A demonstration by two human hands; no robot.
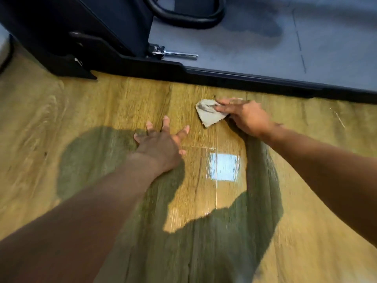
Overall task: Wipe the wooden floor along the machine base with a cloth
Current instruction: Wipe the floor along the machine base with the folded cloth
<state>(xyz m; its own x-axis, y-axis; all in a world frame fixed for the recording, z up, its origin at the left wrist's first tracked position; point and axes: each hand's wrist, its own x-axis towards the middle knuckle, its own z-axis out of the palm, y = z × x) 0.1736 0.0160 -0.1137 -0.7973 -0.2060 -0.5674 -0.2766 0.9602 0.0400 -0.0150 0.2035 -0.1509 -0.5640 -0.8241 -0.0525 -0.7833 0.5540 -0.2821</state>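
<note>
1. The right hand [244,115] lies flat on a small grey cloth [207,115], fingers mostly straight, and presses it down on the wooden floor [102,103]. It pushes the cloth and does not look wrapped round it.
2. The cloth sits near the black machine base [224,75] but not against it. A thin strip of bare floor shows between them.
3. The left hand [161,144] is wide open with fingers spread, flat on the floor. It holds nothing (it looks like a prop to lean on).
4. What could go wrong: the cloth could slip out from under the flat fingers on a quick push, because nothing grips it.
5. The strip right beside the base could get missed if the cloth stays this far out.
6. Pushing closer, the knuckles could bump the hard black edge.
7. The floor looks shiny near the left hand [224,167], so that hand might slide if the floor is wet there.
</note>
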